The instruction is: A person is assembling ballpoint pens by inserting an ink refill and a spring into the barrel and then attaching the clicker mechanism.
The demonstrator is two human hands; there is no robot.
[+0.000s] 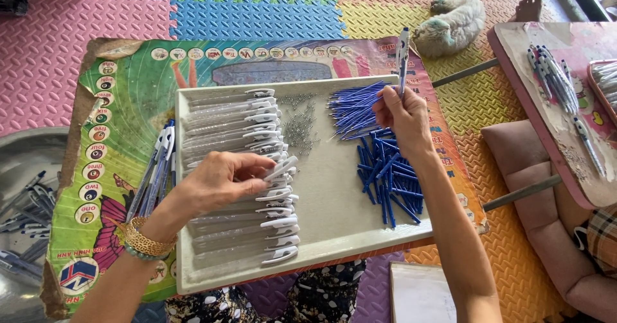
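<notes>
Tray (pixel 334 226) on table: barrels (pixel 238 130) left, springs (pixel 299 127) middle, refills (pixel 385 175) right (hands above).

The tray (pixel 334 233) is seen as matt, off-white plastic, smooth but scuffed. The pen barrels (pixel 225 114) are clear glossy plastic with white clips; the refills (pixel 357 107) and tips (pixel 389 181) are shown in blue plastic. The springs (pixel 299 130) are thin bright metal. The poster (pixel 122 104) is glossy printed sheet — torn and worn at its edges. The floor mats (pixel 257 14) are textured matt foam. The bangles (pixel 143 239) look like shiny gold-coloured metal.
</notes>
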